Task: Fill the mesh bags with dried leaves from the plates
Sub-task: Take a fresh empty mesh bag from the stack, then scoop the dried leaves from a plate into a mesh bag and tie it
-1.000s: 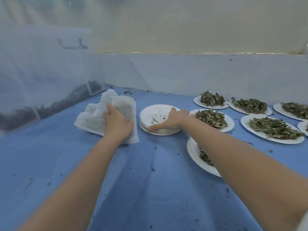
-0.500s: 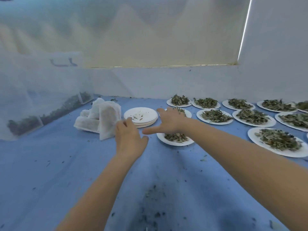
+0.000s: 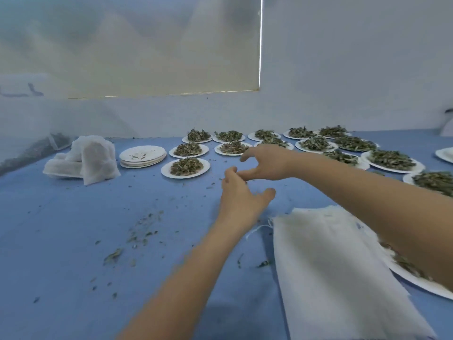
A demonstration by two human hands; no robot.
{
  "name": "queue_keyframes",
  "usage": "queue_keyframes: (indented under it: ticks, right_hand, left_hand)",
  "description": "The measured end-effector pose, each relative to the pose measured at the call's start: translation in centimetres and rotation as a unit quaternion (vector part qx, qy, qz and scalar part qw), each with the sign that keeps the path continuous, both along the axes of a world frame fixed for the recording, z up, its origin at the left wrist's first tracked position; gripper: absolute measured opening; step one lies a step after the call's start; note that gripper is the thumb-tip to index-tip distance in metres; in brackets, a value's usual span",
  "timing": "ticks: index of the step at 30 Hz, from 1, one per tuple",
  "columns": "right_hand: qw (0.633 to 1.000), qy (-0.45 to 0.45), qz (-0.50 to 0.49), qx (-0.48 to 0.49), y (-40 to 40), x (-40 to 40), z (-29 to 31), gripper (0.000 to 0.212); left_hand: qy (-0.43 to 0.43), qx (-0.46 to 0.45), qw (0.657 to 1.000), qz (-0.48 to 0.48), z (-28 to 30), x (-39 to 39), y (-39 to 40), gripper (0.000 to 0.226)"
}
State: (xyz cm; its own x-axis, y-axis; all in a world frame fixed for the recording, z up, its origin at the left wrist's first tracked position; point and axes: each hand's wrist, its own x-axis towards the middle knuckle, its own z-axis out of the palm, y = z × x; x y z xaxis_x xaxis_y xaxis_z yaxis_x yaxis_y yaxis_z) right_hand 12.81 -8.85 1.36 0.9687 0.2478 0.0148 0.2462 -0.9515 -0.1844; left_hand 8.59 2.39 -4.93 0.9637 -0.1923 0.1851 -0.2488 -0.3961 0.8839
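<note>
Hands: our left hand (image 3: pixel 241 192) and right hand (image 3: pixel 268 161) hover empty, fingers spread.
Tip: we lift one plate (image 3: pixel 185 167) level.

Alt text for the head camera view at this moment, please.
Two bare hands, left hand and right hand, reach empty and open-fingered over a blue table toward plates of dried leaves. An empty mesh bag lies flat near right; filled bags and stacked empty plates sit far left.

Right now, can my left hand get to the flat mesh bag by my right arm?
Probably yes. The left hand is empty and open, and the mesh bag lies just beside its wrist with only bare blue cloth between.
</note>
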Motion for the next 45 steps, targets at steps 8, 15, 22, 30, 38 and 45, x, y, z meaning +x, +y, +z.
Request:
queue_keyframes:
  ticks: [8, 15, 22, 30, 38, 45]
  right_hand:
    - [0.999, -0.010, -0.029, 0.025, -6.4, -3.4, -1.3, 0.057]
    - [0.989, -0.063, -0.001, 0.131, -6.4, -4.5, -1.5, 0.032]
    - [0.984, -0.043, 0.064, 0.163, -4.6, -5.6, -1.6, 0.045]
    - [0.972, -0.060, 0.078, 0.216, -3.5, -5.3, 0.0, 0.019]
    - [0.930, -0.234, 0.059, 0.279, -0.5, -2.7, 0.7, 0.020]
    - [0.924, -0.253, 0.089, 0.273, 3.2, -0.9, 0.7, 0.015]
  left_hand:
    - [0.021, 0.165, 0.980, -0.109, -1.6, -2.4, -2.4, 0.091]
    - [-0.055, 0.083, 0.994, -0.046, -0.6, -2.0, -0.9, 0.035]
    - [-0.145, 0.115, 0.981, -0.049, 1.2, -1.0, 0.3, 0.011]
    - [-0.166, 0.031, 0.985, -0.030, 2.6, 0.1, 1.7, 0.013]
    - [-0.123, -0.104, 0.985, 0.069, 5.4, 2.3, 4.6, 0.006]
    - [-0.145, -0.106, 0.972, 0.150, 5.5, 3.9, 7.9, 0.010]
